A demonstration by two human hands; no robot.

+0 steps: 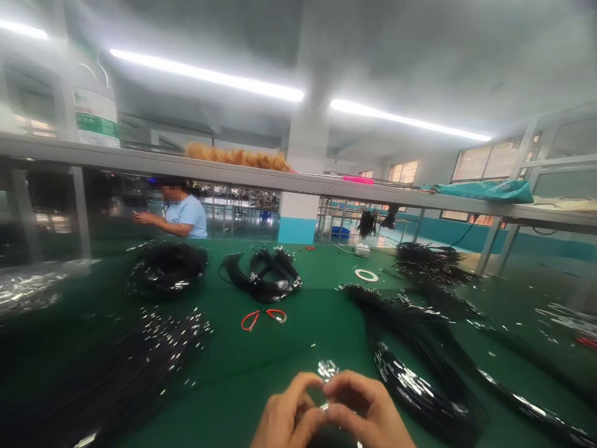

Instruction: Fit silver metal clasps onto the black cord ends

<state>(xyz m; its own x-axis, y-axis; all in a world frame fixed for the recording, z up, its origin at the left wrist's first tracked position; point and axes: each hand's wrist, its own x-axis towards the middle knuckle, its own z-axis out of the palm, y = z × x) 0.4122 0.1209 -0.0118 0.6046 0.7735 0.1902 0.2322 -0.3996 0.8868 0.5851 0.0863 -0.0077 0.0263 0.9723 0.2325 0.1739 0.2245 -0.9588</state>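
Head cam: both hands (326, 410) w/ metal terminals (328, 369); no legible labels.

Both hands, left (286, 414) and right (368, 410), pinch silver clips (328, 369) over a dark green table (261, 373). Right of the grip lie glossy black cables (420, 386) with silver tips. Beyond the grip sit red loops (262, 317), a black bundle (265, 277) and a white ring (366, 274). A person (184, 214) wears pale blue. On the grey shelf (233, 171): orange duster (237, 157), pink strip (358, 179), teal bag (485, 190).

green bench (326, 323), grey shelf (298, 180), ceiling tube lights (209, 74), windows (485, 162).
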